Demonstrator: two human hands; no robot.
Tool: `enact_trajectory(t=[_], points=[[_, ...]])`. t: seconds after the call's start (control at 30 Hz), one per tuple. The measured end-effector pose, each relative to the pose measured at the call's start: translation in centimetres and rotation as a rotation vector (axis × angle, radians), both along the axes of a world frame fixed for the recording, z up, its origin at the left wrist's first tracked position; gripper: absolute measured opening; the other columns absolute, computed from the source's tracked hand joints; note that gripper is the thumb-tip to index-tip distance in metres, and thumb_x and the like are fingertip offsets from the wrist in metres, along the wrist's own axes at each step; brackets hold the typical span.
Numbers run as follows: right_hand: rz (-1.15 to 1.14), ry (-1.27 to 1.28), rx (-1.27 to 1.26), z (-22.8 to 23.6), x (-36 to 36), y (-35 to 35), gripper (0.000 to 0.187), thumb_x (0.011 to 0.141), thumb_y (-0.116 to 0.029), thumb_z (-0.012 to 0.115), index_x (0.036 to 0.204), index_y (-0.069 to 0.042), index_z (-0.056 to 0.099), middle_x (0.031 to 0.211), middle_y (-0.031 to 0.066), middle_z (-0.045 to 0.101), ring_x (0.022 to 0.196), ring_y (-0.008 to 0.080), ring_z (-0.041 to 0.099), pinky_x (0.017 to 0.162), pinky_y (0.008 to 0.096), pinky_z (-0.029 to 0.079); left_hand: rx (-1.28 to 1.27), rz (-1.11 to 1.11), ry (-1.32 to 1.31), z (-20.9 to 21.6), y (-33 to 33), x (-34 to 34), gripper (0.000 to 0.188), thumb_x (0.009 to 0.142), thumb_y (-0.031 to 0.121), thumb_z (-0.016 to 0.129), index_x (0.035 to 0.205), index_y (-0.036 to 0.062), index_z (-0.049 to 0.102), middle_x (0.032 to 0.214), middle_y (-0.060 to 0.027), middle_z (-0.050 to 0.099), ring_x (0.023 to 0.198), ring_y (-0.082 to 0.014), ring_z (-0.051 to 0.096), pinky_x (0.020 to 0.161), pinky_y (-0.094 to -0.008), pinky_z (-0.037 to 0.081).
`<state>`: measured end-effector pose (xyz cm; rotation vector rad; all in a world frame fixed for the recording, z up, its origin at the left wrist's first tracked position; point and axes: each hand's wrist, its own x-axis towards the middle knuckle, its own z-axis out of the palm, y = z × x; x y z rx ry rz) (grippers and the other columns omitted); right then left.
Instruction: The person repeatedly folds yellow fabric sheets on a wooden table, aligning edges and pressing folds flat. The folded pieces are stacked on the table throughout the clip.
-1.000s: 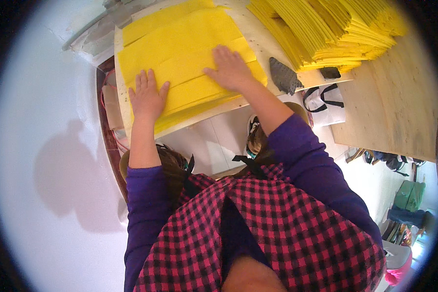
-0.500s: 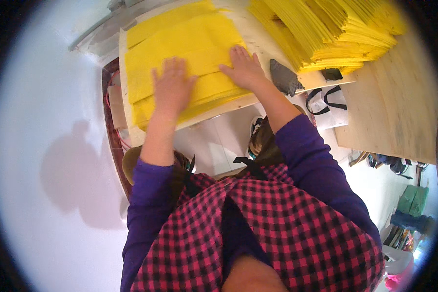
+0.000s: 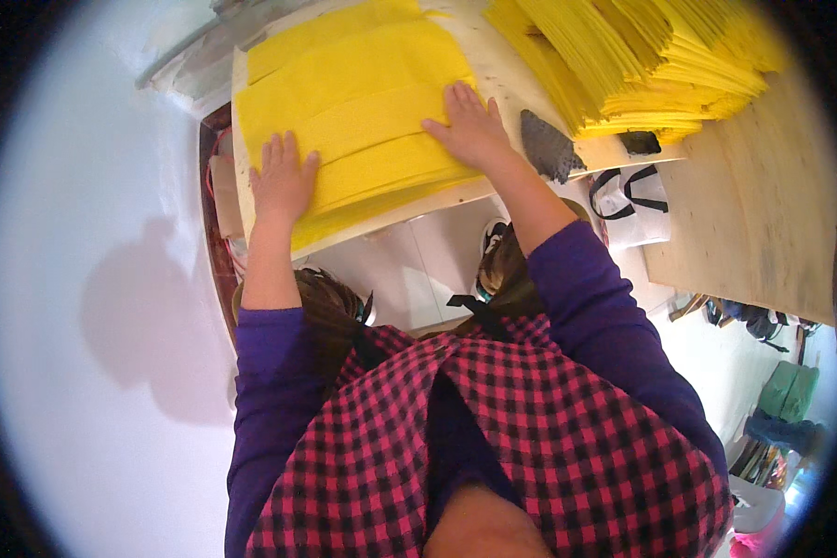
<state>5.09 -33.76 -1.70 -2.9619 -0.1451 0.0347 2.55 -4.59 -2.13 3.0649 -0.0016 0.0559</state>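
A folded yellow fabric piece [image 3: 363,112] lies spread on the wooden table [image 3: 456,197], with several overlapping layers running across it. My left hand [image 3: 283,181] rests on its left edge near the front corner, fingers apart and pointing away from me. On the right edge lies my right hand [image 3: 471,128], palm down, fingers stretched and thumb spread inward. Neither hand grips anything. The fabric beneath both palms is hidden.
A tall stack of folded yellow fabric [image 3: 642,74] stands at the far right. Beside it lie a dark grey cloth scrap [image 3: 549,147] and a small black piece [image 3: 640,142]. A white bag with black handles [image 3: 637,209] sits below. A white wall [image 3: 93,186] borders the left.
My left hand has slid left from the middle of the yellow fabric to its left edge. My right hand has stayed at the right edge, nearly still.
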Motion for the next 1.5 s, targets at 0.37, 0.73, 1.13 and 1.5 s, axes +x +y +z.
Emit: enact_trajectory(t=[0.37,0.73,1.13,1.5], points=[[-0.033,-0.233,0.768,3.0,-2.3,-3.3,0.05,0.092,-0.032,0.052,0.127,0.004,0.044,0.124,0.016,0.054,0.109,0.0296,0.056,0.094,0.0453,0.044,-0.063,0.072,0.002,0.0,1.1,-0.2,0.067,0.094,0.051,0.035,0.145,0.0092,0.025,0.152,-0.0118,0.02,0.141,-0.0264,0.017,0.11,-0.0545,0.019],[-0.515,0.482,1.785,2.4,-0.6,-5.7,0.036,0.095,-0.023,0.051,0.115,0.007,0.046,0.106,0.0248,0.057,0.096,0.0315,0.062,0.081,0.0355,0.056,-0.074,0.044,-0.032,-0.9,1.6,0.0,0.07,0.093,0.055,0.035,0.146,0.01,0.024,0.153,-0.0129,0.019,0.141,-0.0275,0.017,0.109,-0.0552,0.019],[-0.53,0.478,1.382,3.2,4.0,-5.5,0.029,0.088,-0.015,0.06,0.11,0.004,0.053,0.097,0.0185,0.064,0.077,0.0248,0.068,0.058,0.028,0.059,-0.259,-0.088,-0.503,1.9,2.0,-2.2,0.055,0.095,0.038,0.045,0.139,0.006,0.035,0.138,-0.019,0.043,0.131,-0.0314,0.037,0.106,-0.0468,0.032],[-0.507,0.49,1.421,5.5,3.7,-5.3,0.024,0.087,-0.013,0.062,0.105,0.002,0.056,0.092,0.0143,0.063,0.077,0.0197,0.066,0.059,0.0237,0.058,-2.624,0.444,0.267,3.1,-1.9,-4.2,0.045,0.097,0.023,0.04,0.13,-0.0075,0.034,0.134,-0.0278,0.039,0.127,-0.0376,0.038,0.108,-0.0459,0.032]])
